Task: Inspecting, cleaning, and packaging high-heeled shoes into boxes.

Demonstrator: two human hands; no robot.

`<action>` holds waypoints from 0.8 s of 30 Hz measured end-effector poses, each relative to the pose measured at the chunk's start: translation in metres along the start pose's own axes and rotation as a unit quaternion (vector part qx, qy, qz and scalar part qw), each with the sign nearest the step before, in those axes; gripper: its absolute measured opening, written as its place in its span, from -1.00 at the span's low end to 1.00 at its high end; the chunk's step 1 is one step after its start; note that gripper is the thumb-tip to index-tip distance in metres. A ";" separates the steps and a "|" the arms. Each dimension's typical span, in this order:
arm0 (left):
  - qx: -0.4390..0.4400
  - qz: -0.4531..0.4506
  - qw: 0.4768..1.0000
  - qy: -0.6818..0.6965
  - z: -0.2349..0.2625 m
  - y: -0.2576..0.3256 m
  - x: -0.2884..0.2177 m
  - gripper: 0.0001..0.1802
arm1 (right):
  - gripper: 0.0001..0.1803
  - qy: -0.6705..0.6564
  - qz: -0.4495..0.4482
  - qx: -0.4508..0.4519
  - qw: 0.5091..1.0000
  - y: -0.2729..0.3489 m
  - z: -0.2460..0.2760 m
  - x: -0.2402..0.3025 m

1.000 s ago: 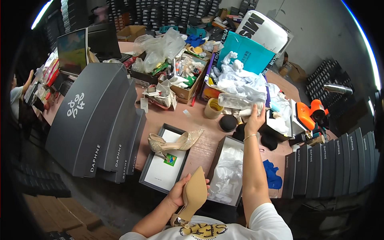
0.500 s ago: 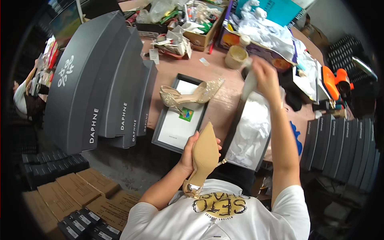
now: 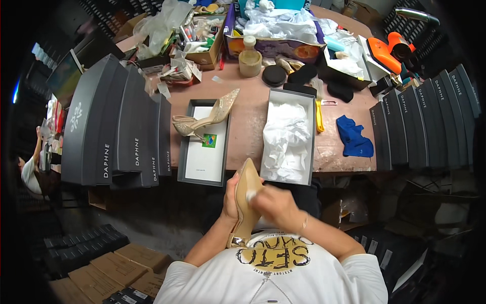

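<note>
A pointed high-heeled shoe point(image 3: 246, 176) is gripped in my left hand point(image 3: 230, 198), its beige sole facing up and its toe pointing away from me. My right hand point(image 3: 277, 206) is closed and pressed to the sole; a small white wad point(image 3: 251, 195) shows at its fingertips, its material unclear. Beyond my hands, a glittery gold high heel point(image 3: 212, 115) lies across a shallow grey box lid point(image 3: 202, 167) with a white inside. Right of that stands a grey shoebox point(image 3: 311, 169) holding crumpled white tissue paper point(image 3: 286, 137).
Tall dark shoeboxes stand in a stack at left point(image 3: 91, 131) and a row at right point(image 3: 405, 126). A cream jar point(image 3: 249, 63), a yellow-handled tool point(image 3: 319, 116) and a blue cloth point(image 3: 356, 136) lie farther out on the table point(image 3: 243, 144). Behind are a purple carton point(image 3: 273, 49) and an orange tool point(image 3: 383, 54).
My right hand has come back from beside the jar and shoebox to the shoe's sole. My left hand still holds the shoe. The view has shifted, showing more of the table's right side.
</note>
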State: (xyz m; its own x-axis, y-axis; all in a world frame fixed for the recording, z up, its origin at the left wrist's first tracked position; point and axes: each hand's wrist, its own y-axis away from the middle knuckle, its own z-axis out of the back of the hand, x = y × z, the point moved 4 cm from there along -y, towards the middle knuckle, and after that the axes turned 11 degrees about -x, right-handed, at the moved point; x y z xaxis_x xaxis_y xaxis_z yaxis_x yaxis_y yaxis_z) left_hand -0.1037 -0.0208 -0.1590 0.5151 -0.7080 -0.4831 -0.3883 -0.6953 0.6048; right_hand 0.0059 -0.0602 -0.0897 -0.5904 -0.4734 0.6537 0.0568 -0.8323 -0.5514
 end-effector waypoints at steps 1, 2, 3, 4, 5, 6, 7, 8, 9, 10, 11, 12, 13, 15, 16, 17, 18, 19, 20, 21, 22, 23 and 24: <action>0.021 0.003 1.000 -0.022 0.000 0.002 -0.001 -0.47 | -0.88 0.018 0.004 -0.005 1.000 0.006 0.000 0.006; 0.039 -0.006 0.999 -0.026 -0.004 0.001 -0.004 -0.47 | -0.90 0.029 0.025 -0.008 0.999 -0.003 0.001 -0.006; 0.057 -0.009 0.998 -0.029 -0.008 0.002 -0.002 -0.47 | -0.90 0.034 -0.011 -0.026 0.999 -0.018 0.000 -0.029; 0.078 -0.008 0.996 -0.030 -0.013 0.004 0.002 -0.47 | -0.90 0.042 -0.051 -0.043 0.997 -0.027 -0.003 -0.048; 0.106 -0.010 0.994 -0.015 -0.012 0.003 0.002 -0.48 | -0.89 0.046 -0.049 -0.030 0.997 -0.024 -0.008 -0.054; 0.011 -0.045 0.999 0.001 -0.023 0.011 -0.001 -0.45 | -0.88 0.051 -0.043 -0.044 0.997 -0.020 -0.007 -0.041; 0.020 -0.037 0.999 -0.026 -0.008 0.005 -0.004 -0.43 | -0.88 0.049 -0.005 0.021 0.999 -0.008 -0.010 -0.020; 0.022 -0.024 0.998 -0.047 0.008 0.001 -0.004 -0.40 | -0.87 0.047 0.028 0.093 0.994 0.007 -0.013 -0.002; -0.014 -0.039 0.997 -0.072 0.002 0.004 -0.007 -0.36 | -0.87 0.033 0.047 0.082 0.995 0.010 -0.013 0.004; -0.031 -0.004 0.999 -0.045 0.006 0.001 0.000 -0.36 | -0.90 0.051 0.043 0.096 0.993 -0.001 -0.016 -0.014; 0.005 -0.003 1.000 -0.030 0.008 -0.001 0.004 -0.37 | -0.92 0.056 0.018 0.060 0.996 -0.011 -0.018 -0.029; 0.044 -0.001 0.999 -0.015 0.006 -0.002 0.007 -0.38 | -0.93 0.065 -0.006 0.022 0.998 -0.020 -0.020 -0.042; 0.001 -0.018 0.999 0.037 -0.002 -0.002 0.000 -0.38 | -0.95 0.071 -0.017 -0.023 0.997 -0.036 -0.021 -0.048; -0.037 -0.031 0.999 0.010 -0.003 0.005 -0.006 -0.37 | -0.92 0.101 0.035 0.089 0.990 -0.024 -0.022 -0.014; -0.030 -0.018 0.997 -0.068 0.003 0.007 -0.009 -0.36 | -0.92 0.099 0.073 0.120 0.985 -0.018 -0.023 -0.003; -0.053 -0.018 0.995 -0.079 0.002 0.007 -0.009 -0.34 | -0.91 0.095 0.111 0.150 0.978 -0.017 -0.023 0.008; -0.037 0.020 0.999 0.002 0.016 0.000 0.003 -0.33 | -0.89 0.107 0.012 0.220 0.970 -0.044 -0.018 -0.003; -0.018 0.000 1.000 -0.020 0.010 0.000 0.002 -0.30 | -0.88 0.127 0.001 0.222 0.967 -0.041 -0.017 -0.003; -0.013 -0.008 1.000 -0.020 0.007 0.002 0.002 -0.31 | -0.86 0.147 -0.010 0.225 0.963 -0.035 -0.017 -0.002; -0.010 -0.022 0.999 -0.023 0.004 0.005 0.001 -0.31 | -0.85 0.163 -0.013 0.217 0.962 -0.035 -0.021 -0.003; -0.023 -0.021 1.000 -0.003 0.008 0.008 0.001 -0.34 | -0.83 0.177 -0.020 0.212 0.961 -0.032 -0.025 -0.003; -0.012 -0.012 0.999 -0.031 0.009 0.004 -0.007 -0.34 | -0.83 0.112 0.068 0.155 0.979 -0.027 -0.024 0.007; -0.008 0.008 0.999 -0.053 0.012 0.002 -0.006 -0.34 | -0.82 0.043 0.144 0.104 0.983 -0.014 -0.019 0.017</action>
State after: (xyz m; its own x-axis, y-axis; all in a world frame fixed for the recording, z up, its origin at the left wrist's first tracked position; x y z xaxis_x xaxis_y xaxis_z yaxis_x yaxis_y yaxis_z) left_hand -0.1161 -0.0193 -0.1626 0.4251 -0.7288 -0.5368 -0.3824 -0.6821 0.6233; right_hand -0.0203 -0.0512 -0.0806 -0.5915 -0.6787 0.4353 0.3891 -0.7131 -0.5832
